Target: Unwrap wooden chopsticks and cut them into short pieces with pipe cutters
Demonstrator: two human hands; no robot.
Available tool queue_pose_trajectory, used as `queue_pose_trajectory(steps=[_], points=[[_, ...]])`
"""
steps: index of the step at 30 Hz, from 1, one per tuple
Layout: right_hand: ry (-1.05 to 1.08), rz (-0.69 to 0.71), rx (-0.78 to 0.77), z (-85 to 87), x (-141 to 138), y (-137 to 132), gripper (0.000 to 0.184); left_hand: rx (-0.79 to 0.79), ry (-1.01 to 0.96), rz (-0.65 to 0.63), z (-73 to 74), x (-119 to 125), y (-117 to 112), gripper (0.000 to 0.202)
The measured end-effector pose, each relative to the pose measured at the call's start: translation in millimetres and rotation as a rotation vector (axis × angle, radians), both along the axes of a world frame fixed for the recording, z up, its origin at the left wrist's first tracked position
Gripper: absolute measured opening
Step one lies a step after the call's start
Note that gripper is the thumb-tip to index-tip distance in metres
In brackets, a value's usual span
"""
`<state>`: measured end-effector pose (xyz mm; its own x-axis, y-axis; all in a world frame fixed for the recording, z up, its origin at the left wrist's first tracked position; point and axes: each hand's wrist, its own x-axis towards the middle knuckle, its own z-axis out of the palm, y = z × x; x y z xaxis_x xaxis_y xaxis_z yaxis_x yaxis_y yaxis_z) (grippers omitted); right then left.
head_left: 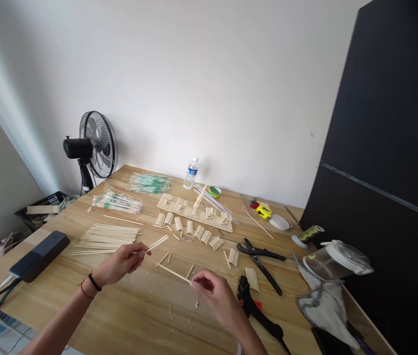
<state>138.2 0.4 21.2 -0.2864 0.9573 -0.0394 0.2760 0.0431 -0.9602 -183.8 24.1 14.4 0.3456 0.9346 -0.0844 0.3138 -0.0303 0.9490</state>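
My left hand [125, 261] is closed in a pinch on a pair of short thin wooden sticks [158, 242], raised over the table. The fingertips of my right hand [218, 298] pinch the near end of a longer wooden stick [173, 272]. Two short stick pieces meet or lie by its far end, and another short piece [190, 270] touches or lies beside it near my fingers; whether they are joined I cannot tell. Beyond my hands, several small slatted stick panels [206, 237] lie in a row before a long stick-built base [182, 209].
A stack of sticks [108, 236] and a dark power block [40, 256] lie left. Right are a black glue gun [255, 308], pliers [262, 261], a thread spool [308, 235] and a lidded jar [332, 261]. Behind stand a water bottle [191, 175] and a fan [97, 143].
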Motion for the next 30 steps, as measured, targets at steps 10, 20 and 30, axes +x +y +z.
queue_pose_trajectory(steps=[10, 20, 30], points=[[0.511, -0.377, -0.027, -4.2, 61, 29, 0.044, -0.014, -0.055, -0.262, 0.1, 79, 43, 0.047], [0.717, -0.417, 0.062, 20.5, 43, 44, 0.042, -0.134, -0.154, -0.335, -4.8, 78, 32, 0.046], [0.324, -0.371, 0.213, 12.8, 40, 53, 0.041, -0.193, -0.315, -0.361, -25.8, 87, 25, 0.043]])
